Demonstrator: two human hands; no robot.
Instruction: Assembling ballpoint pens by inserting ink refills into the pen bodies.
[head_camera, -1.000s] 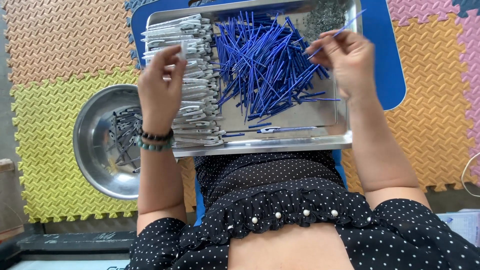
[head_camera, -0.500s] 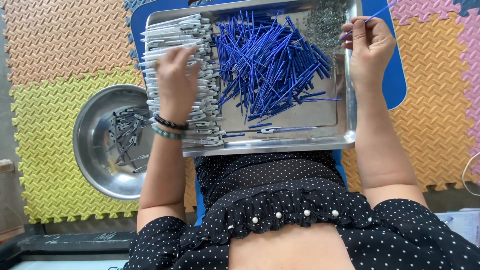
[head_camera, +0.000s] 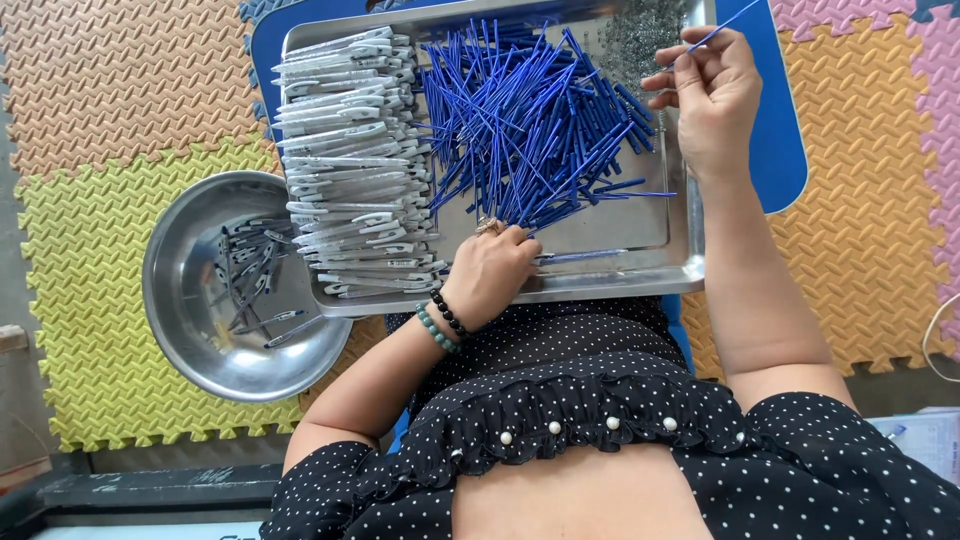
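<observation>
Blue plastic refills (head_camera: 530, 120) lie heaped across our steel tray (head_camera: 610, 275), thin stiff tubes that we judge feather-light and apt to roll or slip (best pinched near one end, between fingertips). Our right hand (head_camera: 712, 95) pinches one such refill (head_camera: 715, 32) above the tray's far corner, beside a grey mass of what look like tiny springs (head_camera: 640, 40). Our left hand (head_camera: 495, 275) rests curled at the tray's near edge; we cannot tell whether it grips anything. White pen barrels (head_camera: 350, 160) stack in smooth rows; a round metal bowl (head_camera: 190, 330) holds finished pens (head_camera: 245, 280) on nubbly foam mats (head_camera: 90, 230).
</observation>
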